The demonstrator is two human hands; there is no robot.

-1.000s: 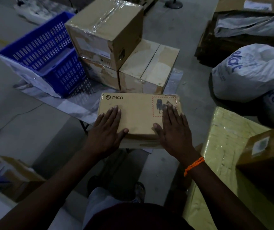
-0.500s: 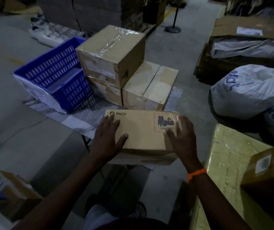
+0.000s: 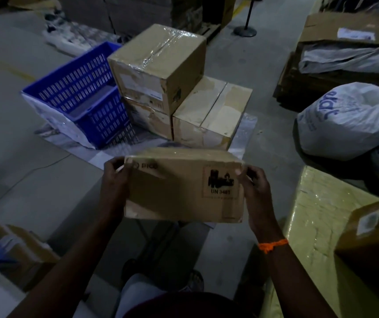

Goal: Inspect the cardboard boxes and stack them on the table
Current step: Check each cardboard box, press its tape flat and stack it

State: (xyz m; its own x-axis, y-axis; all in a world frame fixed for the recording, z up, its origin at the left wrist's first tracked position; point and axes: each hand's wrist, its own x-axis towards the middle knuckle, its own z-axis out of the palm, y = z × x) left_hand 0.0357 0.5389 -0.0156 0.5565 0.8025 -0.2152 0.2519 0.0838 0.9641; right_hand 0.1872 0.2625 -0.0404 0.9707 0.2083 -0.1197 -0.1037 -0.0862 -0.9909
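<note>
Brown cardboard box with black-printed label; blue slotted crate; orange wristband; white sack lettered blue

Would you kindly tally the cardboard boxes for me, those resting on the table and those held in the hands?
On the table: 3 (taped top box, box beneath it, low box beside them)
Held by left hand and right hand: 1 (PICO box)
Total: 4

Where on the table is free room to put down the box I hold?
Bare: the top of the low box, right of the two-box stack, and the near table strip before the blue basket. Farther back, basket and boxes crowd it.
</note>
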